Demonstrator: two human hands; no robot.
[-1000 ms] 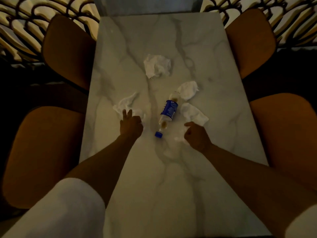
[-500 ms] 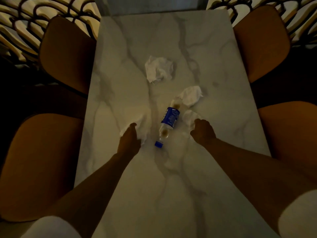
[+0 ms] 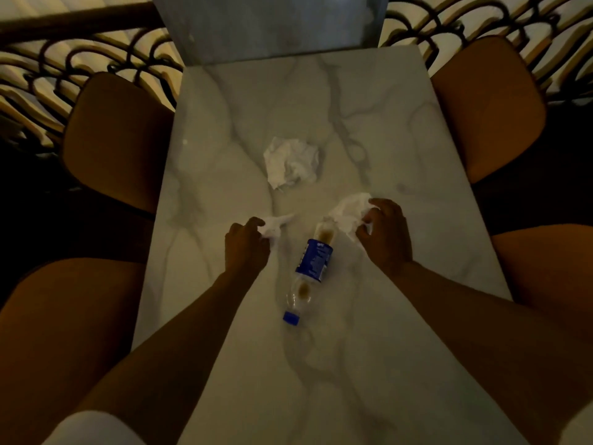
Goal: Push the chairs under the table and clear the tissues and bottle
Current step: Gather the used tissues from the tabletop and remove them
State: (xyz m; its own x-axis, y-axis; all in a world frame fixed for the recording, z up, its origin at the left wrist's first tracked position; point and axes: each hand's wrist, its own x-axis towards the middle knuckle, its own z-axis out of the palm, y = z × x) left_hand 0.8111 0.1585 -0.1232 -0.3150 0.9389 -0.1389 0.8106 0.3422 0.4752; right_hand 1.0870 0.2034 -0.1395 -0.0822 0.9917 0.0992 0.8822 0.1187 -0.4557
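Left hand (image 3: 245,248) pinches one tissue (image 3: 272,226), right hand (image 3: 386,236) grips another (image 3: 348,210); watch your wrists, a nudge rolls the bottle (image 3: 313,261) off the table (image 3: 321,364).

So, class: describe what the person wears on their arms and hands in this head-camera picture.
Both arms are bare from the hands to above the elbows. The left hand and right hand show no gloves, and no rings, watch or bracelet can be made out in the dim light. Short white sleeves show at the bottom corners: left sleeve, right sleeve.
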